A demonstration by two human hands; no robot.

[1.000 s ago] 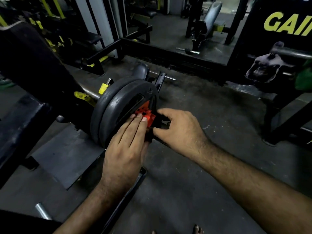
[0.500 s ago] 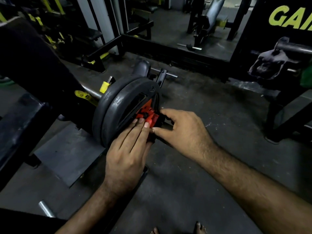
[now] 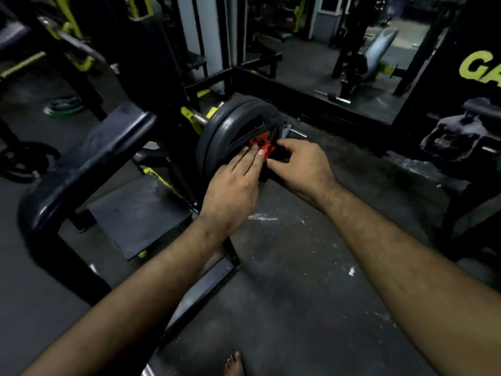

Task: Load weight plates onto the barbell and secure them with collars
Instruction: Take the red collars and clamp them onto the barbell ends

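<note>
The red collar (image 3: 262, 146) is seated on the barbell (image 3: 200, 120) sleeve, against the outer weight plate (image 3: 238, 137). It is pressed along the sleeve axis, plateward, by the straight-fingered left hand (image 3: 233, 191) and gripped from the free end by the curled right hand (image 3: 301, 165).

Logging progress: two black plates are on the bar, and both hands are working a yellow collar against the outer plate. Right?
No: the collar is red, not yellow, as the head view shows. Two black plates are on the bar, and the left hand and right hand work the collar against the outer plate.
</note>
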